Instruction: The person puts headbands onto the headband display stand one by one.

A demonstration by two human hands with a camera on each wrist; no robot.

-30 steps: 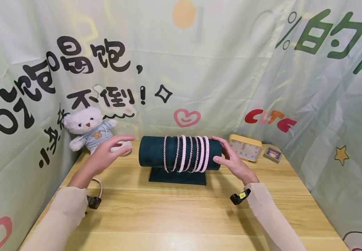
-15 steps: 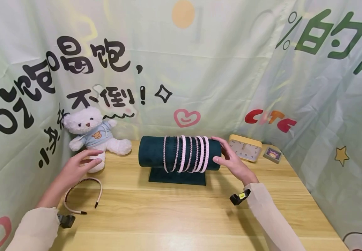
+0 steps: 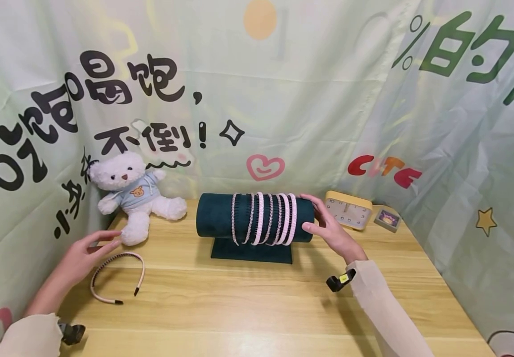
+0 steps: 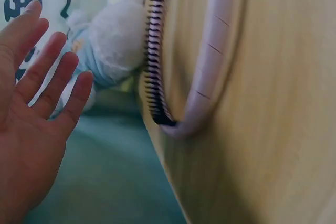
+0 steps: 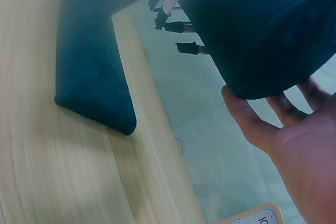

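Note:
A dark green velvet headband stand (image 3: 215, 215) stands at mid-table, with several pink and braided headbands (image 3: 260, 218) around its roll. At the roll's right end, my right hand (image 3: 330, 228) holds on, thumb in front and fingers behind. The right wrist view has the fingers (image 5: 251, 124) curved against the roll's end (image 5: 273, 35). One pale pink toothed headband (image 3: 144, 271) lies on the table at left. Just beyond and left of it is my left hand (image 3: 76, 258), holding nothing. In the left wrist view its fingers are spread beside the headband (image 4: 210, 51).
A white teddy bear (image 3: 134, 198) in a blue top sits at the back left, its foot close to my left fingertips. Behind my right hand are a yellow clock (image 3: 349, 210) and a small grey box (image 3: 387, 219). Printed cloth (image 3: 221, 59) walls surround the wooden table (image 3: 239, 307).
My left hand has moved from beside the stand's left end, back and left past the bear, to the loose headband, which is now uncovered. My right hand has stayed at the roll.

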